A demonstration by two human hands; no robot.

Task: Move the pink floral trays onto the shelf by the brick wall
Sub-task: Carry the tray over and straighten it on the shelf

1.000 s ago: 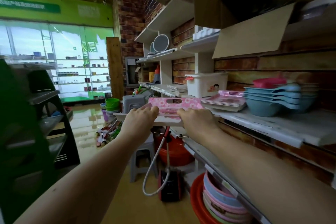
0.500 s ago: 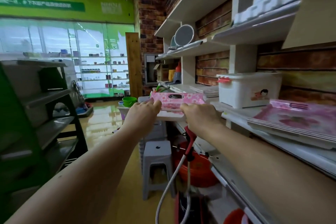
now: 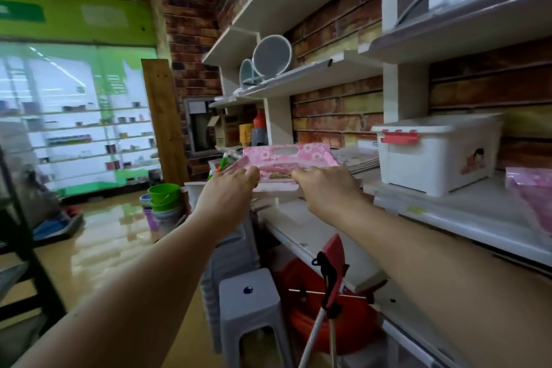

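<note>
White shelf [image 3: 466, 215] bears a storage box [image 3: 439, 155].

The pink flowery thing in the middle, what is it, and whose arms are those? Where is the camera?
The camera sits on a person's head and looks forward and down, so you see that person's own two arms reaching out, as if they were yours. This is a shop with white shelves along a brick wall. The left hand and the right hand each grip the near edge of a stack of pink floral trays, which have a cut-out handle at the far end. To the right, a white storage box with red clips stands on the shelf. Below are a grey stool and red tubs.
</note>
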